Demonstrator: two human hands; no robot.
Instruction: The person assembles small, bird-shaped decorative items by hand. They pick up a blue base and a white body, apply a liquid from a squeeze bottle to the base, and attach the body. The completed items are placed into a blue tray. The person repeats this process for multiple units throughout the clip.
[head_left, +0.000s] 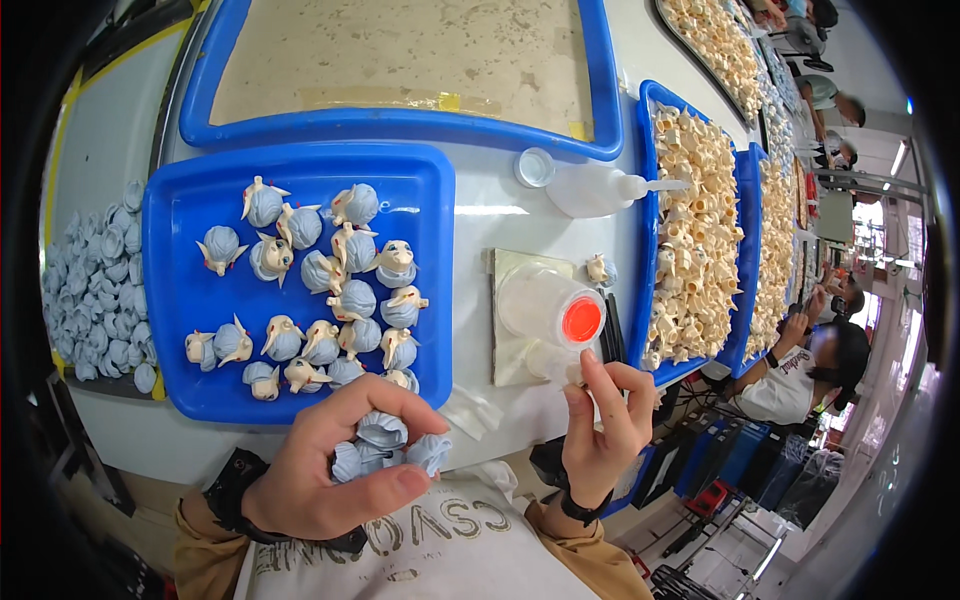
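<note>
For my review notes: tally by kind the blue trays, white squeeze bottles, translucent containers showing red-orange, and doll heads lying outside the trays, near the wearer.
Blue trays: 4
White squeeze bottle: 1
Red-orange translucent container: 1
Doll head outside the trays: 1
Total: 7

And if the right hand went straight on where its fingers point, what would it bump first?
Most likely the clear cup showing bright orange-red, just ahead of the right hand; one view leaves the depth unclear.

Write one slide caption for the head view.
Left hand holding grey pieces near a blue tray, right hand beside a cup.
</note>
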